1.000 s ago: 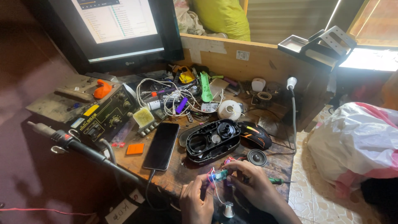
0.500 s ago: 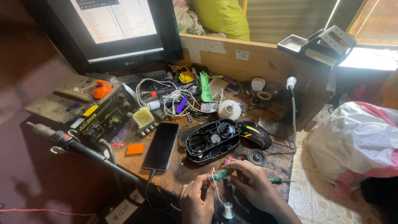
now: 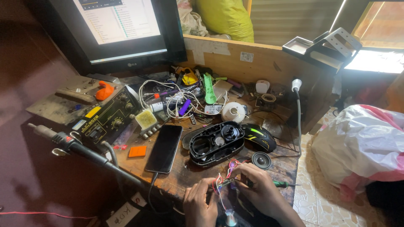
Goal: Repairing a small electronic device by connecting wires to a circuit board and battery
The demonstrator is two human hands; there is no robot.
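Near the table's front edge my left hand [image 3: 200, 201] pinches one end of a small circuit board [image 3: 226, 182] with red and white wires running off it. My right hand [image 3: 256, 189] grips the board's other end and also holds a green-handled screwdriver [image 3: 281, 183], whose tip points right. Just beyond the hands lies an open black speaker shell [image 3: 214, 142], and a loose round speaker driver [image 3: 261, 160] sits to its right. A small metal-tipped object [image 3: 230, 218] stands below the board between my wrists.
A black phone [image 3: 165, 148] on a cable lies left of the shell, next to an orange pad [image 3: 137, 151]. A soldering station [image 3: 107, 118] and its handpiece [image 3: 80, 147] are at the left. A mouse [image 3: 261, 138], tangled cables [image 3: 176, 98], a monitor [image 3: 120, 29] and a white plastic bag [image 3: 357, 143] surround them.
Both hands stay on the small board; they have shifted only slightly, with the board turned a little between the fingers.
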